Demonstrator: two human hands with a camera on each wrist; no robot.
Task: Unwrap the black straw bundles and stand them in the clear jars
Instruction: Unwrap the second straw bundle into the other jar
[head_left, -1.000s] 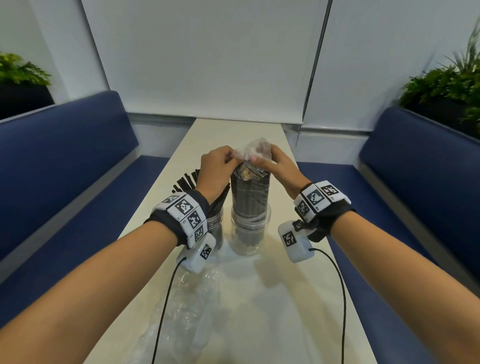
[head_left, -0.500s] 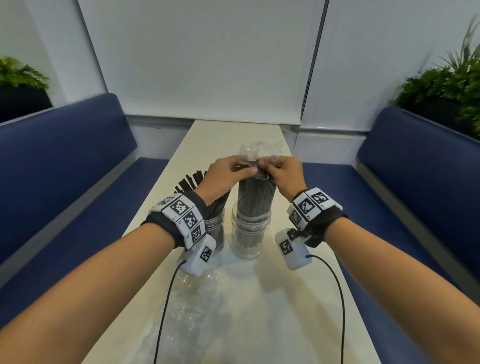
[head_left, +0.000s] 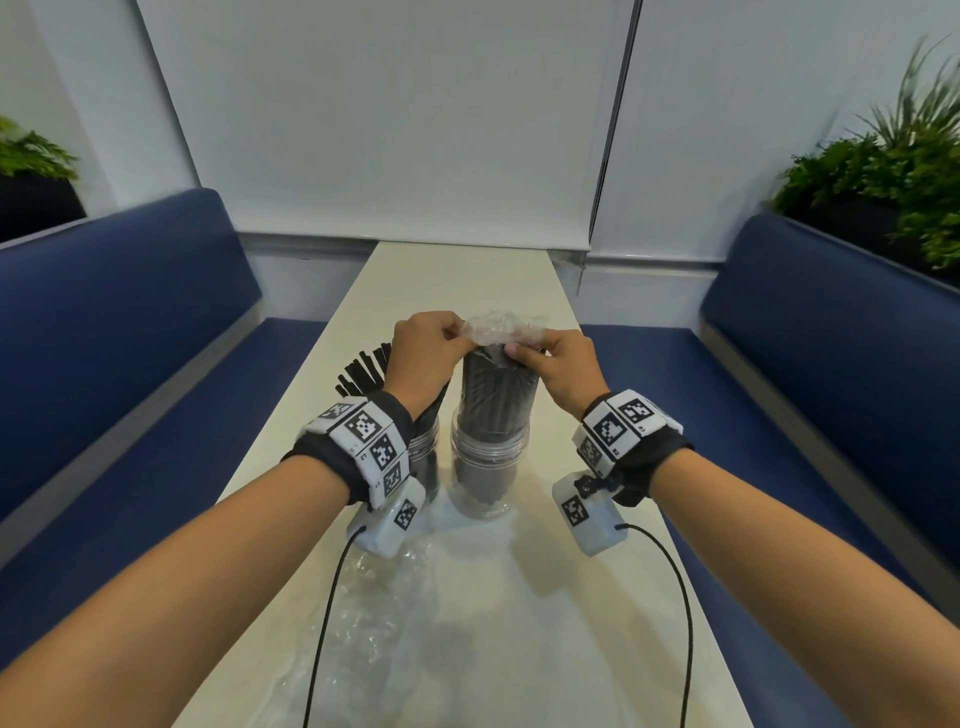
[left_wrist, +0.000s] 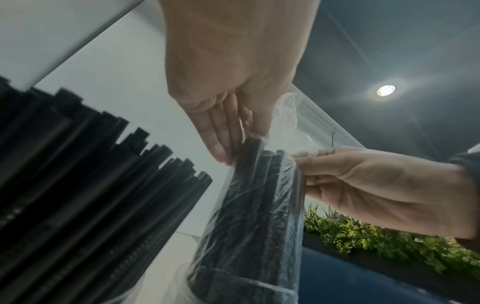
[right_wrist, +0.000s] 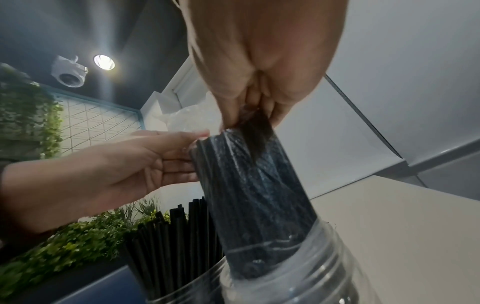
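Both hands, left hand (head_left: 423, 353) and right hand (head_left: 558, 366), pinch the plastic wrap (head_left: 501, 328) atop the still-wrapped straw bundle (head_left: 496, 397) standing in the clear jar (head_left: 488, 467); beside that jar, unwrapped straws (head_left: 363, 371) already stand done.

straws (head_left: 496, 400) black | jars (head_left: 488, 457) clear | benches (head_left: 130, 312) navy | table (head_left: 519, 597) cream | wristbands (head_left: 363, 441) black-and-white checks

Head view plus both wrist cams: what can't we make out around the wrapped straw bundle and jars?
- Left clear jar: head view, the left hand and its wristband cover most of it.
- Wrapped black straw bundle: its lower end blurs behind the right clear jar wall.
- Right hand: right wrist view, fingertips blurred, grip on the clear plastic wrap unclear.
- Crumpled clear plastic sheet: cut off by the bottom edge.
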